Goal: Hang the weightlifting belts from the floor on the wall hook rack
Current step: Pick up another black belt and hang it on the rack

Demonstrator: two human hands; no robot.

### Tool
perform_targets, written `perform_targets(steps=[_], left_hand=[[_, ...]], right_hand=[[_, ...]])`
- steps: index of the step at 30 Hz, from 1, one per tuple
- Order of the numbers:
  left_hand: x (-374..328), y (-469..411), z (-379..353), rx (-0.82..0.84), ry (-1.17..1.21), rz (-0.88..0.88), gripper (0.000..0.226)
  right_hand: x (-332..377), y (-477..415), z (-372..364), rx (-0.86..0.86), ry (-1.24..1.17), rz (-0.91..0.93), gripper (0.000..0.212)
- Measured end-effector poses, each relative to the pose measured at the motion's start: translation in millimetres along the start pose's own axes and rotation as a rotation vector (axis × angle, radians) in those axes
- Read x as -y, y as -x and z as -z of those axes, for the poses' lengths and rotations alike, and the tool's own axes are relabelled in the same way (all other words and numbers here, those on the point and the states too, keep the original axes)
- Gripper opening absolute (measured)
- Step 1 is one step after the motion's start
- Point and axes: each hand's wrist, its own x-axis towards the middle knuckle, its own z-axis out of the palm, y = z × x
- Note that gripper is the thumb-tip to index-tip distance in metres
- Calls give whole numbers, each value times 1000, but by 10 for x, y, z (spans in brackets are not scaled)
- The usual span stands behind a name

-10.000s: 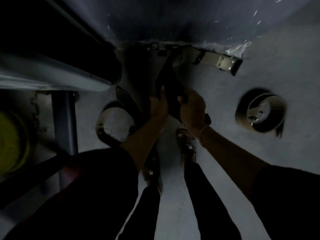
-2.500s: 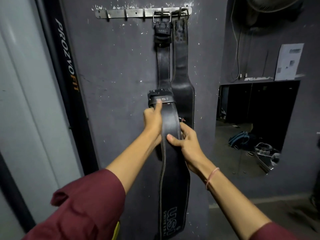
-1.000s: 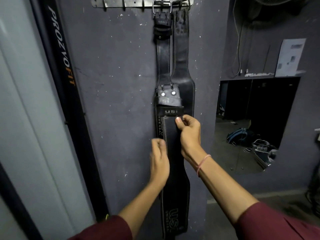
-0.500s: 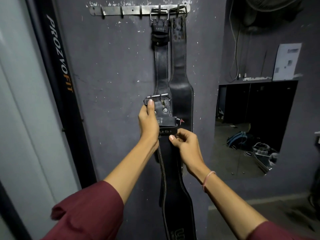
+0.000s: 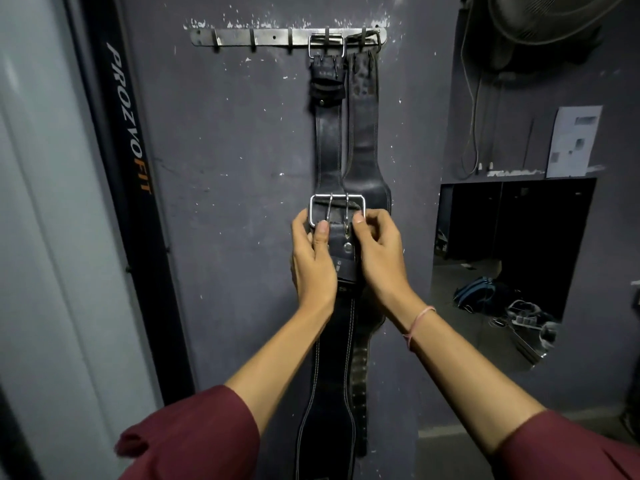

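A steel hook rack (image 5: pixel 249 37) is screwed high on the dark wall. Two black belts hang from its right-hand hooks: one by its buckle (image 5: pixel 329 140), the other (image 5: pixel 363 133) just right of it. In front of them I hold a third black belt (image 5: pixel 329 393) upright, its silver double-prong buckle (image 5: pixel 337 208) at the top, well below the rack. My left hand (image 5: pixel 313 261) grips the buckle end from the left, thumb on the frame. My right hand (image 5: pixel 377 254) grips it from the right. The belt's lower part runs out of view at the bottom.
Three hooks on the rack's left part are bare. A black upright post with "PROZVOFIT" lettering (image 5: pixel 130 119) stands to the left. A wall opening (image 5: pixel 512 258) on the right shows bags on a floor; a fan (image 5: pixel 554 15) and cables hang above it.
Both hands have shifted up to the buckle end, one on each side, and the buckle now faces me squarely. The belt sits slightly higher than half a second ago.
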Motion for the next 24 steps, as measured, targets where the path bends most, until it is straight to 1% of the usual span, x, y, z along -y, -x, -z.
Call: perform_targets(steps=[2, 4, 6, 8, 9, 10, 12, 15, 18, 20, 22, 24], left_hand=[[5, -35, 45, 26, 4, -5, 46], [-2, -91, 109, 34, 16, -40, 50], [-17, -135, 167, 22, 37, -61, 43], [-6, -196, 202, -2, 56, -38, 25], [2, -233, 215, -22, 56, -23, 15], [3, -279, 230, -47, 49, -25, 10], [-21, -400, 262, -66, 43, -59, 19], [-93, -653, 280, -95, -54, -111, 28], [-72, -985, 266, -167, -172, -193, 29], [-47, -1251, 252, -154, -254, -199, 33], [-56, -1510, 206, -129, -190, -238, 36], [-97, -1768, 119, -147, -169, -284, 36]], right_hand=[[-8, -10, -65, -3, 38, 17, 20], [-38, -4, -134, -7, 72, 14, 26], [-58, 5, -240, -67, 98, 16, 27], [-27, 21, -387, -195, 101, 32, 24], [3, 16, -469, -256, 90, 65, 23], [23, -6, -545, -302, 80, 110, 22], [61, -107, -663, -347, 77, 192, 22], [104, -317, -774, -362, 95, 255, 24], [130, -536, -884, -351, 81, 268, 24], [143, -756, -964, -334, 94, 271, 24], [175, -1009, -1031, -315, 151, 286, 24], [224, -1283, -1090, -307, 151, 321, 24]])
